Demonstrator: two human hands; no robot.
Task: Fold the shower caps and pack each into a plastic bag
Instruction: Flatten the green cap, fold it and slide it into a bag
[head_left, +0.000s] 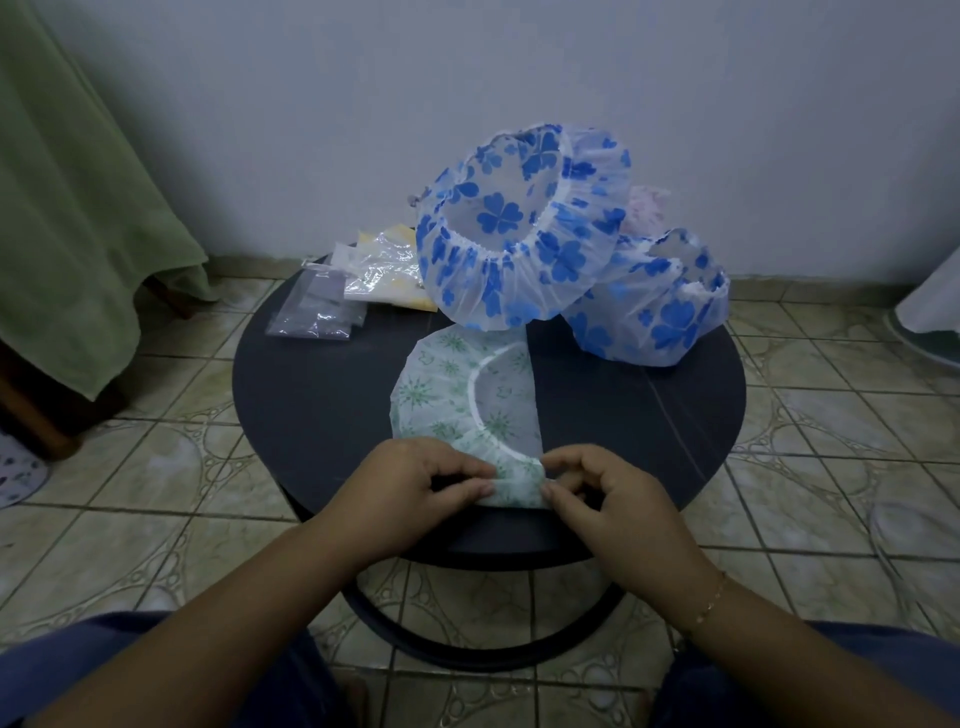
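- Hands at work at the 6 o'clock edge of a round dark tabletop (322, 395): the left hand (415, 486) and right hand (605, 499) both pinch the near end of a green cap (457, 395), folded into a half-moon.
- Fingers (470, 467) of the left hand curl over the cap's near-left corner; the right thumb and forefinger nip the near-right corner, the other fingers loosely bent.
- Green cap lies flat at the tabletop's centre, its straight fold running toward 12 o'clock, its white elastic band showing as an arc.
- Blue cap (524, 228), unfolded and puffed up, stands at 12 o'clock with its opening tilted toward the camera; a second blue cap (649, 306) sits just beside it at 2 o'clock, touching it.
- Pink cap (644, 208) peeks out behind the blue ones, mostly hidden.
- Clear bags (322, 306) lie at 10 o'clock, beside a crumpled packet with yellow inside (384, 275).
- Green cloth (67, 208) hangs at far left over a tiled floor (831, 493).
- Thin bracelet (711, 603) circles the right wrist.
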